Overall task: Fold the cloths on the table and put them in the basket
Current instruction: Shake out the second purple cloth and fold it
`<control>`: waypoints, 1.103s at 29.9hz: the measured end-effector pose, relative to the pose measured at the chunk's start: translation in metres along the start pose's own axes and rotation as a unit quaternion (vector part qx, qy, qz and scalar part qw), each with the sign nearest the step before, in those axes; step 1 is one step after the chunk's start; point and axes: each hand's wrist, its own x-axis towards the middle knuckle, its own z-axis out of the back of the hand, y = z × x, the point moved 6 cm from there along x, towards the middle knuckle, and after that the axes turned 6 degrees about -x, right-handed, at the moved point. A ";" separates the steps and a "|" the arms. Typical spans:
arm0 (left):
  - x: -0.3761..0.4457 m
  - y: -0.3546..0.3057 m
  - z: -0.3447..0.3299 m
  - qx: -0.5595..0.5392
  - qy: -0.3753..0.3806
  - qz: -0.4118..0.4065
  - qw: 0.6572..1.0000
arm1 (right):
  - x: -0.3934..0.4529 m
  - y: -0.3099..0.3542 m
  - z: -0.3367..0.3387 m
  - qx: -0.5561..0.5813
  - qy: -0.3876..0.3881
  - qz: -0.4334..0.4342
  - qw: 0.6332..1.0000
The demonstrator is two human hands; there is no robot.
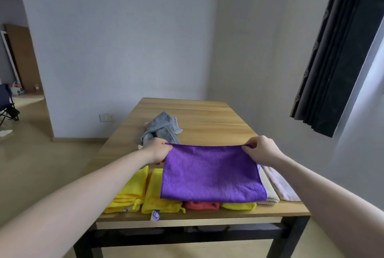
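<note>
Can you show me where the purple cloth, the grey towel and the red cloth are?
purple cloth [212,171]: head view, middle of its flat face.
grey towel [161,128]: head view, middle of the crumpled heap.
red cloth [200,205]: head view, its near folded edge.

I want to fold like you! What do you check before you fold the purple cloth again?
1. Left hand pinches a far corner of the purple cloth: ok.
2. Right hand pinches the other far corner: ok.
3. Top edge pulled straight between the hands: ok.
4. Cloth hangs without big wrinkles: ok.
5. Bare spot on the table to lay it down: ok beyond the hands; the near edge is crowded with yellow cloths, a red cloth and pale cloths.
6. Basket ready: cannot tell, none is in view.
</note>
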 end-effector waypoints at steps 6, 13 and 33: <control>0.031 0.015 -0.013 0.046 -0.049 0.026 0.997 | 0.018 -0.001 -0.024 0.016 -0.047 -0.021 0.999; 0.045 0.041 -0.040 0.054 -0.054 0.038 0.996 | 0.023 -0.014 -0.071 0.033 -0.037 -0.051 0.997; 0.037 0.074 -0.058 -0.008 -0.141 -0.043 0.989 | 0.011 -0.042 -0.113 0.152 -0.010 -0.170 0.974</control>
